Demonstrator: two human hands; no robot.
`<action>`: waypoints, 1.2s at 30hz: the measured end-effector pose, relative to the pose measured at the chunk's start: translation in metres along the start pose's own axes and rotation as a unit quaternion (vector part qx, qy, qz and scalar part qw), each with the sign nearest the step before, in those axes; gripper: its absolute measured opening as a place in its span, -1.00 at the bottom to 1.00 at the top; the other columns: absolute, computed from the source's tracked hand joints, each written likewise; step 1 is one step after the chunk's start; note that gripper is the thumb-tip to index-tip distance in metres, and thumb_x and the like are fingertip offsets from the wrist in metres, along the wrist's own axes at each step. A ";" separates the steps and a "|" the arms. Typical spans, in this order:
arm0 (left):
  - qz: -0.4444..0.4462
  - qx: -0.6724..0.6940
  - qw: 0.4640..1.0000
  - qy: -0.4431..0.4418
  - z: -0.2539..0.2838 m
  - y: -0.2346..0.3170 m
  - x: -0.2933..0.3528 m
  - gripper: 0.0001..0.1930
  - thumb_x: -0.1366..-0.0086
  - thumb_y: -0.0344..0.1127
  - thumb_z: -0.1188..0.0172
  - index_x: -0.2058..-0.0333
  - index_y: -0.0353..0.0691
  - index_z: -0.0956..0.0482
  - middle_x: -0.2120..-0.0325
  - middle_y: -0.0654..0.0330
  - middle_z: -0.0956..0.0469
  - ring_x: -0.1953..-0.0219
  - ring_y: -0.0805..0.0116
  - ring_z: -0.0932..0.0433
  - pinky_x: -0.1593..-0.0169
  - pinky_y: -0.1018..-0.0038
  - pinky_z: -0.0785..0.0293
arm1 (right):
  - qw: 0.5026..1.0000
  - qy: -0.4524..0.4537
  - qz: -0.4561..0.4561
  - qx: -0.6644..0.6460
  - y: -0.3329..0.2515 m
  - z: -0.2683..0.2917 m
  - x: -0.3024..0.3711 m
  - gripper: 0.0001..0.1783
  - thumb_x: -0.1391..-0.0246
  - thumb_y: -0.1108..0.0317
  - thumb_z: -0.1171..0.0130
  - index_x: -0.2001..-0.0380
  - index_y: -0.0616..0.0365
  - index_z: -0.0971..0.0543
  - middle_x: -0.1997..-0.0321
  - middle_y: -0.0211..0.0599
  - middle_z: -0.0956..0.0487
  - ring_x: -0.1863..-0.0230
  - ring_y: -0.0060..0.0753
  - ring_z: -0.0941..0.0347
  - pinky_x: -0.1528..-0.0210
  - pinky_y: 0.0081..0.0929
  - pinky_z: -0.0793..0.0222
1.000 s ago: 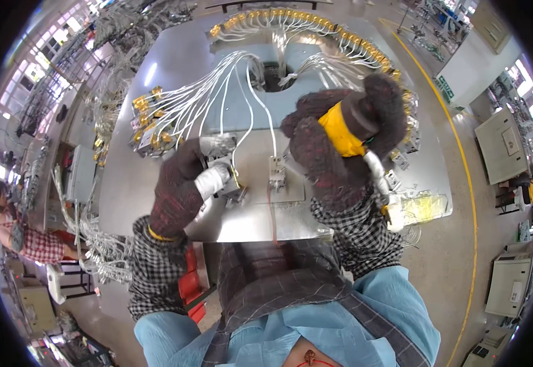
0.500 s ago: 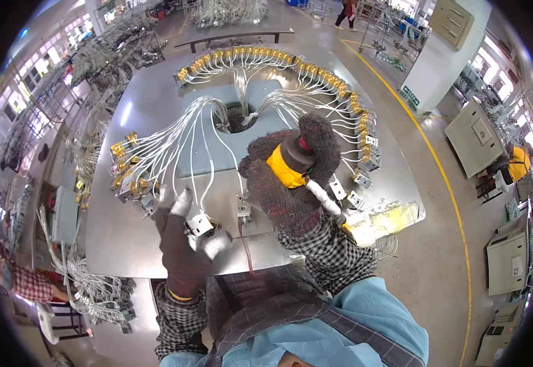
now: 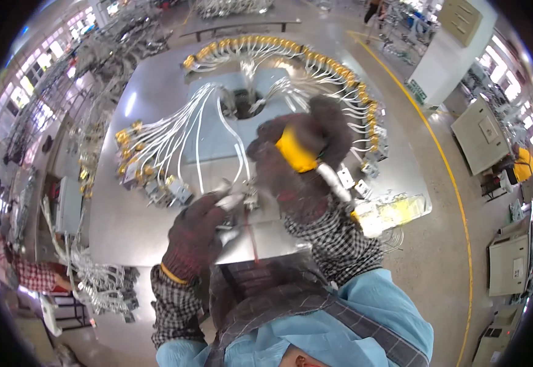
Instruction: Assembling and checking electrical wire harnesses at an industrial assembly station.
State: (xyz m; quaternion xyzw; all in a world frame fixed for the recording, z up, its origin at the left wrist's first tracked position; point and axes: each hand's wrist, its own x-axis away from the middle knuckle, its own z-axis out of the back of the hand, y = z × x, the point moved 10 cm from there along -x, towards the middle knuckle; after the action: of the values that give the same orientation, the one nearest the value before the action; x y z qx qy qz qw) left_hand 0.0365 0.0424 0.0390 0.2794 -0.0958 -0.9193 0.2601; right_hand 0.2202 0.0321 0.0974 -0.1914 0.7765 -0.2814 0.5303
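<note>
My dark checked apron (image 3: 266, 287) is sitting right at the front edge of the steel table (image 3: 129, 241), and just past that edge the action is happening. My left hand (image 3: 196, 229), in a dark glove with white fingertips, is hovering just beside a small metal connector (image 3: 251, 197). Those fingertips are curling in with a narrow gap, but they're blurring, so I'm not able to make out whether they're pinching anything. The connector is resting near the table's front, partly hidden between my hands, with white cables (image 3: 237, 150) leading down toward it.

A little farther in, my right hand (image 3: 278, 180) is wrapping firmly around a yellow-and-dark tool (image 3: 297, 153); the tool's working end isn't showing. By my reading I'm positioning this connector for the tool, and the next move is calling for a steady left hand and the tool lining up over the metal.

To the right, a translucent yellowish packet (image 3: 398, 214) is lying at the table's side. Farther on, more cables are fanning out around a dark hole (image 3: 245, 109), gold-coloured terminals (image 3: 266, 41) are arcing along the far side, and beyond them a low bench (image 3: 242, 26) is standing on the floor.
</note>
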 end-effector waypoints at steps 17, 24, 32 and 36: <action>0.123 0.177 0.976 -0.035 -0.031 -0.020 -0.042 -0.35 -0.13 -0.28 -0.51 -0.21 -0.25 -0.54 0.09 0.02 -0.71 0.10 0.19 -0.75 -0.04 0.34 -0.64 | 0.992 0.111 0.060 0.021 -0.041 0.041 -0.016 -0.27 -0.16 0.51 -0.25 -0.35 0.15 -0.19 0.13 -0.07 -0.62 0.26 -0.29 -0.61 0.21 -0.34 -0.62; 0.119 0.089 0.977 -0.154 -0.044 -0.021 -0.048 -0.31 -0.10 0.07 -0.51 -0.13 -0.18 -0.56 0.15 0.02 -0.68 0.16 0.05 -0.71 0.09 0.27 -0.61 | 0.988 0.134 0.081 0.020 -0.036 0.034 -0.020 -0.11 -0.13 0.48 -0.27 -0.44 0.07 -0.04 0.22 0.01 -0.64 0.39 -0.20 -0.64 0.32 -0.26 -0.66; 0.028 0.093 0.995 -0.023 -0.022 0.012 -0.063 -0.37 -0.25 -0.04 -0.36 -0.24 -0.15 -0.47 0.12 0.06 -0.67 0.16 0.10 -0.70 0.10 0.22 -0.60 | 0.966 0.183 0.168 0.070 -0.055 0.102 -0.033 -0.15 -0.12 0.57 -0.24 -0.40 -0.03 -0.09 0.26 0.08 -0.62 0.46 -0.05 -0.65 0.35 -0.18 -0.67; 0.050 -0.030 0.991 -0.120 -0.079 0.030 -0.107 -0.28 -0.30 0.14 -0.25 -0.34 -0.08 -0.39 0.08 0.04 -0.67 0.10 0.07 -0.70 0.03 0.11 -0.58 | 0.951 0.264 0.146 0.065 -0.051 0.132 -0.033 -0.14 -0.09 0.61 -0.25 -0.36 -0.17 -0.13 0.29 0.04 -0.60 0.44 -0.05 -0.65 0.35 -0.08 -0.68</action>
State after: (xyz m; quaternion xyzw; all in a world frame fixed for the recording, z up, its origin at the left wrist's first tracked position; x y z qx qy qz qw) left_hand 0.1695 0.0720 0.0330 0.1535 -0.1126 -0.9347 0.3003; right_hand 0.3556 -0.0184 0.1170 0.0406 0.8883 -0.2912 0.3529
